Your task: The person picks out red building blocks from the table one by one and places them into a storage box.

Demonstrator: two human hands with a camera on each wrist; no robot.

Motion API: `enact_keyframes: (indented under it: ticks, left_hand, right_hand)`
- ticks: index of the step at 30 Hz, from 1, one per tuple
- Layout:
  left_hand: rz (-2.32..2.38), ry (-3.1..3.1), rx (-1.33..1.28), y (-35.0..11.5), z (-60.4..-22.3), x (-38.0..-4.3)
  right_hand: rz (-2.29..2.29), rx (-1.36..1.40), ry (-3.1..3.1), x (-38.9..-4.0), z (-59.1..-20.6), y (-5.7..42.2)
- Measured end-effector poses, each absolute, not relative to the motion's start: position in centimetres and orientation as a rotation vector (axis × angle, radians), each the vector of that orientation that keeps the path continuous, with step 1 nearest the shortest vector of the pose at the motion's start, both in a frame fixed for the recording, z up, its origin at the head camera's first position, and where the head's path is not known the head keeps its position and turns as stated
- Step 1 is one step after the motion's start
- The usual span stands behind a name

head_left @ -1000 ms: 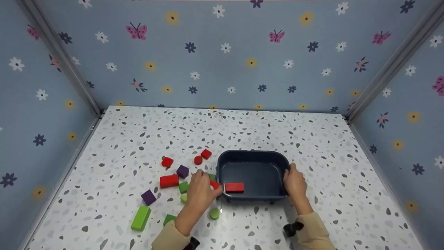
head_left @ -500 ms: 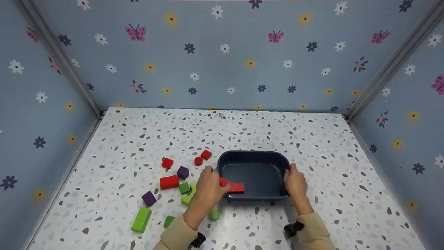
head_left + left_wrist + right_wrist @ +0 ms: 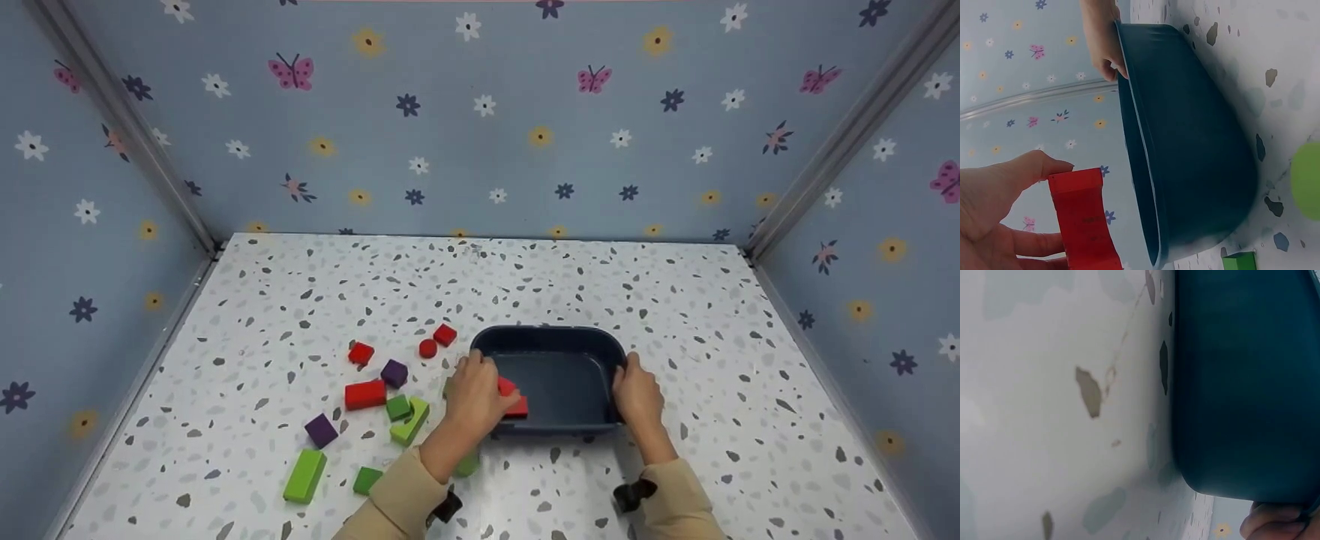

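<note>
My left hand (image 3: 474,399) is over the left end of a dark blue rectangular bin (image 3: 570,367). It pinches a red arch block (image 3: 1085,219) between thumb and fingers; the block's curved-in side shows in the left wrist view, above the bin's rim. Inside the bin, near its front left corner, lies a red rectangular block (image 3: 519,407), partly covered by my left hand. My right hand (image 3: 639,397) grips the bin's right rim, and its curled fingers (image 3: 1272,520) show at the bin's end in the right wrist view.
Loose blocks lie left of the bin: a red block (image 3: 365,395), a purple cube (image 3: 322,431), a long green block (image 3: 304,476), a light green arch (image 3: 409,424) and several smaller ones. A green round block (image 3: 466,465) is partly behind my left forearm. Patterned walls enclose the table.
My left hand has moved right with the red arch block, from beside the bin to over its left end. The right hand and the bin have stayed put.
</note>
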State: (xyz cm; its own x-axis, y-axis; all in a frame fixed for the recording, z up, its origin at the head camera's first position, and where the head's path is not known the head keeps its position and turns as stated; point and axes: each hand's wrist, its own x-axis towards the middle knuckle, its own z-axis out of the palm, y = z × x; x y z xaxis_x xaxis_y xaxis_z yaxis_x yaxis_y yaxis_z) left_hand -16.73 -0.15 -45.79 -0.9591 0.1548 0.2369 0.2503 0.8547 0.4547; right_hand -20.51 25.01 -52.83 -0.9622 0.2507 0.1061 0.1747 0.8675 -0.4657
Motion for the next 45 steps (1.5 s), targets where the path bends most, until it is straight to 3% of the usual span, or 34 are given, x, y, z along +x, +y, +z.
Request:
enact_keyframes:
  ticks: [45]
  left_hand:
    - [-0.64, -3.029, -0.258, 4.4, -48.2, -21.2]
  right_hand:
    - [0.68, -0.281, -2.847, -20.5, -53.1, 25.0]
